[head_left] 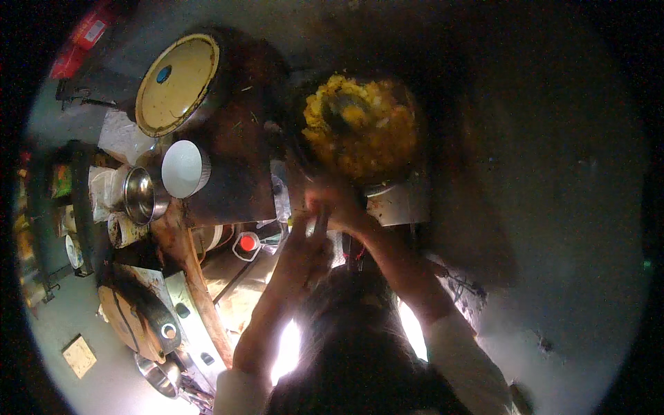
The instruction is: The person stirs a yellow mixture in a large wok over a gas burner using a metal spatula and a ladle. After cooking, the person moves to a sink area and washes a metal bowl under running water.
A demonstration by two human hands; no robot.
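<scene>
A dark round wok (299, 149) full of yellow, chunky food (377, 131) sits straight ahead. A greyish, blurred shape like the blade of a stirring spatula (339, 119) shows in the food. Close to the wok's near edge, my right hand (337, 203) is closed. Just below it, my left hand (312, 243) is closed around a dark handle (322, 221), which seems to run up into the right hand. Motion blurs the fingers, and the stretch between hands and food is hard to make out.
Left of the wok lie a yellowish round lid (178, 86), a white bowl (183, 169) and a steel bowl (140, 196) on the counter. Further down the left are a wooden board (119, 315) and a steel pan (158, 377). A bottle with a red cap (247, 243) stands lower down.
</scene>
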